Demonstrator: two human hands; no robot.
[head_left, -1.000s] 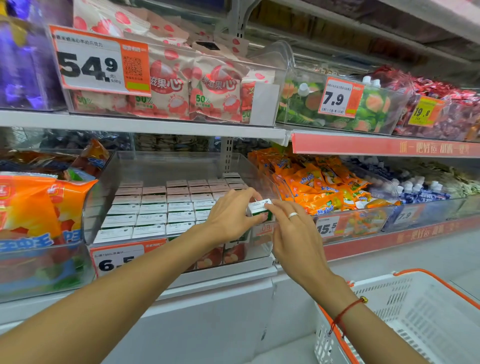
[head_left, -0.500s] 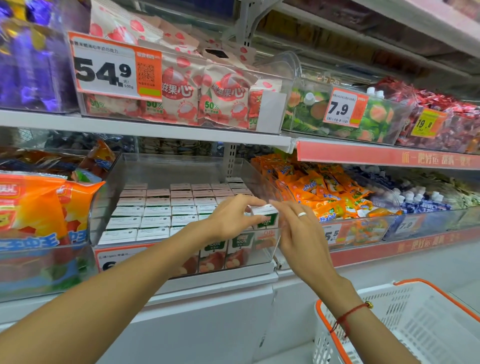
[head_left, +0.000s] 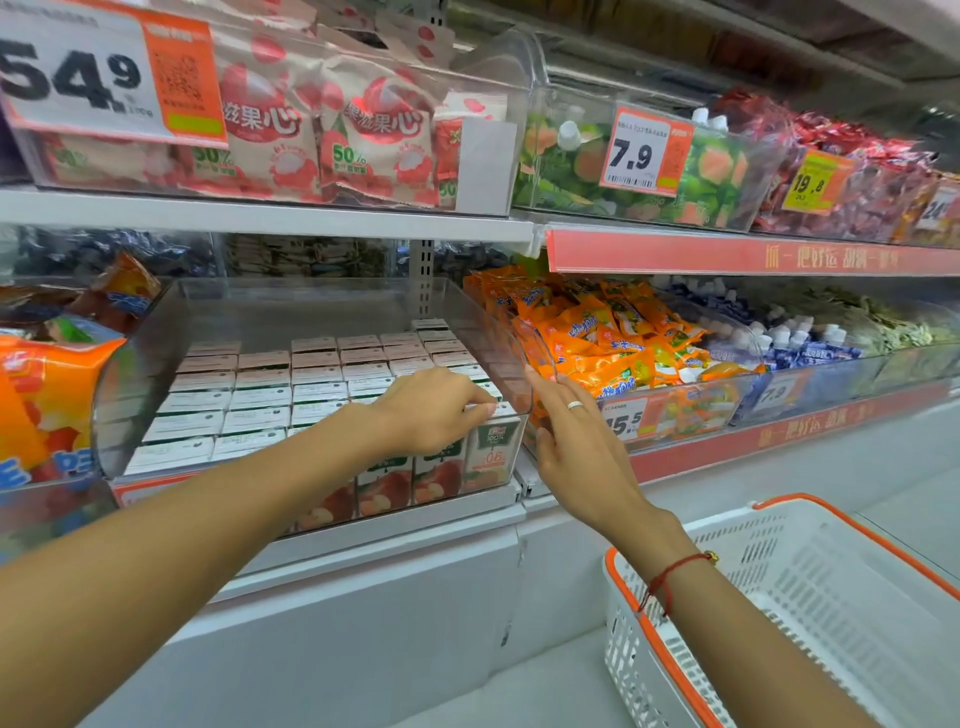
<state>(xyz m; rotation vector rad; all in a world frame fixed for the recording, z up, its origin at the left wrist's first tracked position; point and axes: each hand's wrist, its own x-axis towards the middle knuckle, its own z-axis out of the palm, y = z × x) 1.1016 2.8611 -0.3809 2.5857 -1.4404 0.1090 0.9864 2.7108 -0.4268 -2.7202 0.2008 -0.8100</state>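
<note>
White-topped green juice cartons (head_left: 260, 400); orange snack packs (head_left: 613, 338); white basket (head_left: 810, 613), orange rim.

- The left grip (head_left: 436, 410) covers the top of the green-and-white juice carton (head_left: 496, 447) it pinches; its thumb is hidden.
- The left forearm hides most of the red-and-white price tag (head_left: 137, 491) of the clear plastic bin (head_left: 156, 364).
- The white basket with an orange rim (head_left: 779, 571) runs off the right and bottom edges.
- Small print on the orange-and-white "54.9" shelf tag (head_left: 78, 78) is blurred.

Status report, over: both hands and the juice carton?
Left hand grips top of front-right juice carton in clear bin. Right hand open, beside bin's right wall. Path unblocked.
</note>
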